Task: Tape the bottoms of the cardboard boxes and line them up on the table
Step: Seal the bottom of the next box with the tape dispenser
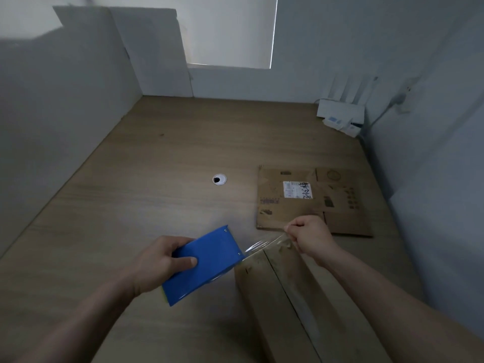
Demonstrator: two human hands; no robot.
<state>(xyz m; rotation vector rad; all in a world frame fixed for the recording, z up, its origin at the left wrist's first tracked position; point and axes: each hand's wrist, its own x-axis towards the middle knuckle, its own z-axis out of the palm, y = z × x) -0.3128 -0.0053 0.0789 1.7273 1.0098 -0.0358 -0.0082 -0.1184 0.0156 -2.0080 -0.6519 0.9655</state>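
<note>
A cardboard box stands near the table's front edge with its closed flaps facing up and a dark seam running along the middle. My left hand grips a blue tape dispenser just left of the box's far end. A strip of clear tape stretches from the dispenser to my right hand, which pinches the tape's free end above the box's far edge. A flattened cardboard box with a white label lies on the table behind my right hand.
The wooden table has a round cable hole in its middle. White walls close in on the left, back and right. A white router with antennas sits in the far right corner.
</note>
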